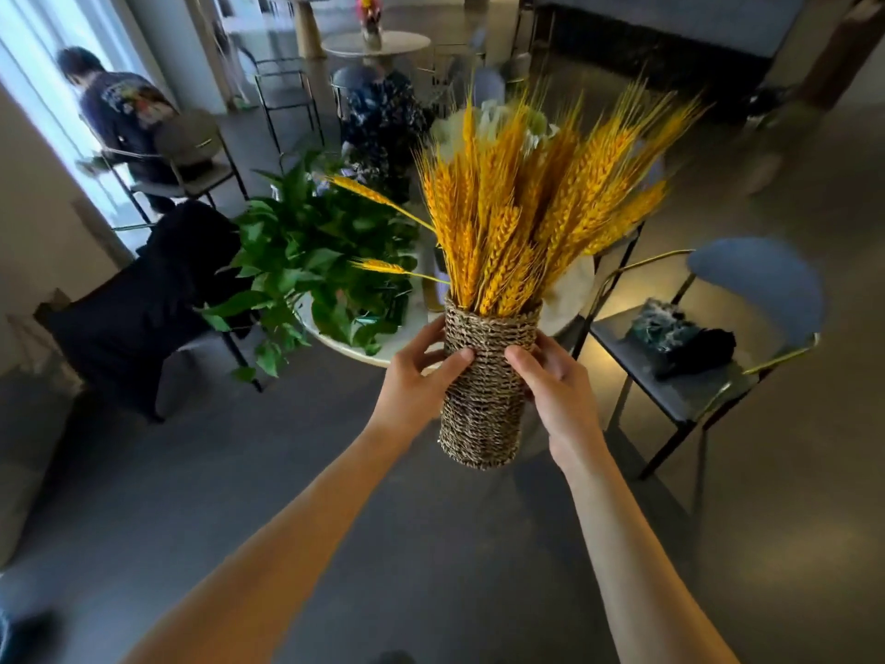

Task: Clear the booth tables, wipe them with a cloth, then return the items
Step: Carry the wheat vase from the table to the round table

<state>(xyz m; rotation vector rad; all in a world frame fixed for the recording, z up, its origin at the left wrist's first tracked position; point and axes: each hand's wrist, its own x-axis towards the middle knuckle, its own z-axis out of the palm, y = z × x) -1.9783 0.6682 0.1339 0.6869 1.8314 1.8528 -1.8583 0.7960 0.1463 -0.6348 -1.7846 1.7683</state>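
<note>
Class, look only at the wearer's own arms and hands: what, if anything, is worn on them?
Both forearms are bare along all that shows, with no sleeve in view. The left hand and right hand wear no gloves, and no ring, watch or bracelet is visible. Fingernails look short and unpainted.

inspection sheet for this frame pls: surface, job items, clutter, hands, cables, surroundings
Surface: round white table, mostly covered.
Job's things: woven vase of yellow wheat, held upright in the air, clear of the table.
Clutter: leafy plant on the table; dark cloth on the blue chair.
Grippers: left hand and right hand grip the vase's sides.
Cables: nothing seen.
Surroundings: person by the window; second table behind.
</note>
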